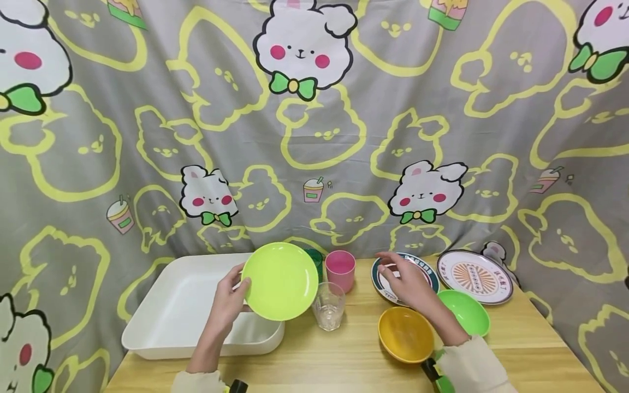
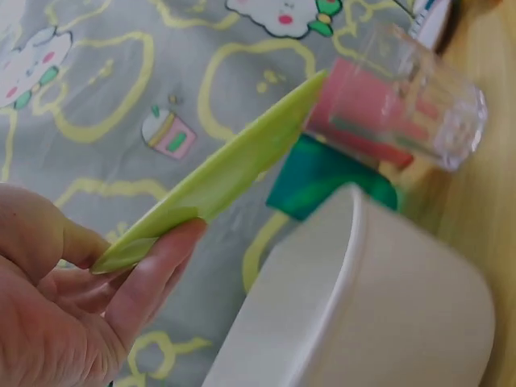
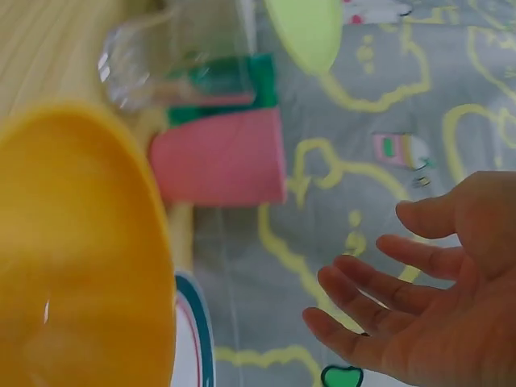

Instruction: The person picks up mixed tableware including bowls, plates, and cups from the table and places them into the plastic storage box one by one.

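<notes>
Clearly round and lime-green, the plate seems slightly dished.

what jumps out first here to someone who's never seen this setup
Probably the shallow, round, lime-yellow plate, held up by the left hand near the middle of the head view. Next, perhaps, the grey cloth curtain with cartoon rabbits and yellow outlines, filling the background. The round orange bowl also stands out, right of centre on the wooden table and large at the left of the right wrist view.
</notes>
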Demonstrator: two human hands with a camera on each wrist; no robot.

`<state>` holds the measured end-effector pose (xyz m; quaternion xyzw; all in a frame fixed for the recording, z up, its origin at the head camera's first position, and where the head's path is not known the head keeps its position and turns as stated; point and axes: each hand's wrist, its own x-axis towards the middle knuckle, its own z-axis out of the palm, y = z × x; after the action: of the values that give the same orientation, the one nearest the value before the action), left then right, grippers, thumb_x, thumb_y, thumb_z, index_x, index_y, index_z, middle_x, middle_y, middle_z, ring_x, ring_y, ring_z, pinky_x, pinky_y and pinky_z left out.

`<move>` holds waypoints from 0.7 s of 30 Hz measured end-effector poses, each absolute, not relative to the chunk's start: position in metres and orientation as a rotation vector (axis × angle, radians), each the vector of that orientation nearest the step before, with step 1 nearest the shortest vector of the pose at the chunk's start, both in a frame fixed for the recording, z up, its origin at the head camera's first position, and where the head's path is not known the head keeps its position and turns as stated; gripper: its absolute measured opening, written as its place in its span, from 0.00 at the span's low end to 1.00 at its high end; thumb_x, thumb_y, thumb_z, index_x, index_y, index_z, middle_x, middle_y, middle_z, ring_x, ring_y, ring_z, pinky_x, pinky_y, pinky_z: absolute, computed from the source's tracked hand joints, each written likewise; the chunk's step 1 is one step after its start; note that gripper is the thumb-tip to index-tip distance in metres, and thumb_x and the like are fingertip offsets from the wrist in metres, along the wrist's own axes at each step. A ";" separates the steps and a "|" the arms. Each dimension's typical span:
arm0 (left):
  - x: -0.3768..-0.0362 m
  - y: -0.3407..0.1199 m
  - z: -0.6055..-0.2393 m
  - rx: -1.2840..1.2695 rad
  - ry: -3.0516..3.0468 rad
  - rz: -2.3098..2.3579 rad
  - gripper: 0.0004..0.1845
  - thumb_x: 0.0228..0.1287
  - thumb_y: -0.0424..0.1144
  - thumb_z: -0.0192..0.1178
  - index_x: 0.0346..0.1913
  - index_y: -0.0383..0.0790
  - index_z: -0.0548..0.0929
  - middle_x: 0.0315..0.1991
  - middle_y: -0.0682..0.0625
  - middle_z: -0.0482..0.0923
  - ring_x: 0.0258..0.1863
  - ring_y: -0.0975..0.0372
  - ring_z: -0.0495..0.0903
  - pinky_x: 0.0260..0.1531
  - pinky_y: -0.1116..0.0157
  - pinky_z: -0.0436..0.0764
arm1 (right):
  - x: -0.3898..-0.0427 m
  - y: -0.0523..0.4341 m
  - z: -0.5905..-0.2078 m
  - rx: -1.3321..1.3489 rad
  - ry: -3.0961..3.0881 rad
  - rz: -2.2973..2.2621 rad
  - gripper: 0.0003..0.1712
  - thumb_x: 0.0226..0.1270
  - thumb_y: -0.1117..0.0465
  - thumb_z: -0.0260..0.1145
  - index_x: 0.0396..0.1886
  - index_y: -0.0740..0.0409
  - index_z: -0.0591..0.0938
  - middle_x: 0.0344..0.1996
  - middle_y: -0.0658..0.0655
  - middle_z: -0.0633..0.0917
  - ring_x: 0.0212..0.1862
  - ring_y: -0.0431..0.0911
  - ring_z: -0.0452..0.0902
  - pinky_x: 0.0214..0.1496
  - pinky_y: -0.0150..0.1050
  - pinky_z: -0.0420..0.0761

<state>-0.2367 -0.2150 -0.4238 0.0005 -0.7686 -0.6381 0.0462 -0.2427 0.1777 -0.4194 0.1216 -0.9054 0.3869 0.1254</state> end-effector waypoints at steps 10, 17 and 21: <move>-0.241 -0.256 -0.425 0.105 -2.416 -1.892 0.24 0.81 0.30 0.44 0.75 0.28 0.63 0.63 0.24 0.70 0.36 0.59 0.85 0.28 0.55 0.90 | -0.270 0.212 -0.436 0.541 -2.724 0.930 0.20 0.72 0.69 0.66 0.60 0.73 0.77 0.54 0.71 0.82 0.54 0.66 0.80 0.56 0.60 0.82; -0.244 -0.285 -0.428 0.198 -2.484 -1.857 0.26 0.82 0.31 0.44 0.76 0.27 0.59 0.65 0.24 0.69 0.35 0.64 0.84 0.29 0.58 0.90 | -0.288 0.239 -0.446 0.570 -2.859 0.755 0.25 0.66 0.69 0.69 0.61 0.74 0.76 0.57 0.73 0.80 0.60 0.69 0.75 0.61 0.65 0.76; -0.249 -0.304 -0.425 0.213 -2.493 -1.843 0.26 0.81 0.31 0.44 0.76 0.25 0.58 0.60 0.26 0.74 0.33 0.65 0.83 0.30 0.57 0.90 | -0.297 0.248 -0.450 0.570 -2.930 0.688 0.29 0.64 0.68 0.71 0.62 0.75 0.74 0.58 0.76 0.79 0.60 0.71 0.74 0.62 0.66 0.75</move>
<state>-0.2491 -0.3038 -0.4249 0.0684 -0.8020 -0.5931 0.0171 -0.2974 0.2481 -0.4495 0.1860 -0.9558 0.2245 0.0390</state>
